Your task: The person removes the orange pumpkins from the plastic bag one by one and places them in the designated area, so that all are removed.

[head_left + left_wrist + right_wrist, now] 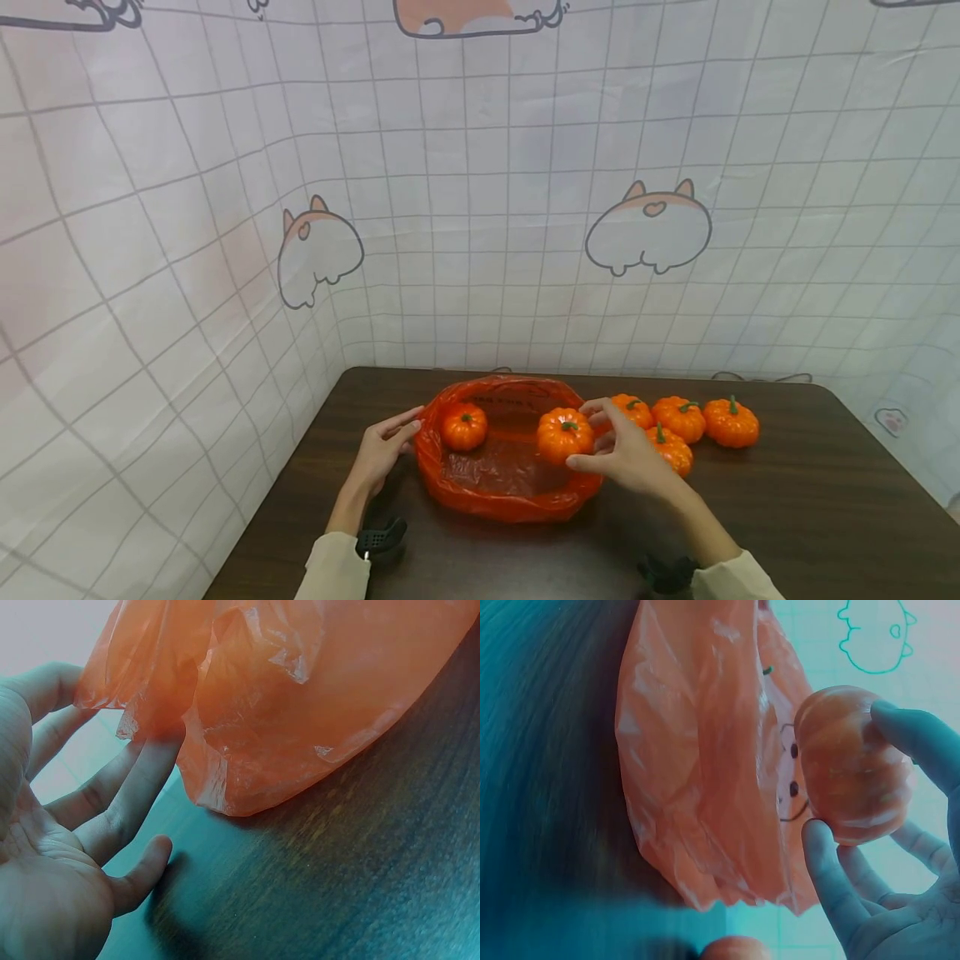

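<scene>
A red-orange plastic bag point(510, 506) stands on the table with its mouth spread wide, and one small orange pumpkin point(463, 427) lies inside at the left. My left hand point(380, 454) holds the bag's left rim; in the left wrist view the fingers point(127, 802) reach up to the folded plastic edge, where some tips are hidden. In my right hand point(630, 450) is another glossy pumpkin point(564, 436), gripped between thumb and fingertips over the right part of the bag's mouth. The right wrist view shows this held pumpkin point(855, 765) above the rim.
Several more pumpkins point(731, 422) sit grouped on the dark wooden table point(810, 500), to the right of the bag and behind my right hand. A white gridded cloth point(487, 208) with cartoon animals hangs behind the table and along its left side.
</scene>
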Action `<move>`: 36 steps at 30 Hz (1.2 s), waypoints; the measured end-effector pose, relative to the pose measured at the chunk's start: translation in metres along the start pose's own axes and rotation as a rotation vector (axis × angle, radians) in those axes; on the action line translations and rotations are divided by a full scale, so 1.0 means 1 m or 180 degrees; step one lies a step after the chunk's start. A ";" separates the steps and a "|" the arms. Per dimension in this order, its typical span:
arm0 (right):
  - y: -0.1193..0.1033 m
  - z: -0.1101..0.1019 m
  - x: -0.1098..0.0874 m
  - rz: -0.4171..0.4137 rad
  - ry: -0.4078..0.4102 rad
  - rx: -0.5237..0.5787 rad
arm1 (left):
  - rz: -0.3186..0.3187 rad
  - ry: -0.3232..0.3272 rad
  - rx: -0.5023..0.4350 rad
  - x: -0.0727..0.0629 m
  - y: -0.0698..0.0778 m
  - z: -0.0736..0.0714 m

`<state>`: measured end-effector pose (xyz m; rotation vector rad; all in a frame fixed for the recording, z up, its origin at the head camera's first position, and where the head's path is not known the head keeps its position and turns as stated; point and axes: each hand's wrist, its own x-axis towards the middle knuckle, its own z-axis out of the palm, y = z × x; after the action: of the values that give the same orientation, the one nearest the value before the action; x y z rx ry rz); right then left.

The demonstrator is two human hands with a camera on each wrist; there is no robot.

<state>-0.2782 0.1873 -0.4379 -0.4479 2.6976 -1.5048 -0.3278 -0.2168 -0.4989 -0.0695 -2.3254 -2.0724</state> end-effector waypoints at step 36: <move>0.019 -0.064 -0.047 0.0091 0.0365 -0.0240 | 0.0009 -0.0019 0.0022 0.000 0.000 -0.001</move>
<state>-0.2476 0.2620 -0.4250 -0.3335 2.8428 -1.4695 -0.3278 -0.2176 -0.4990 -0.0791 -2.3344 -2.0657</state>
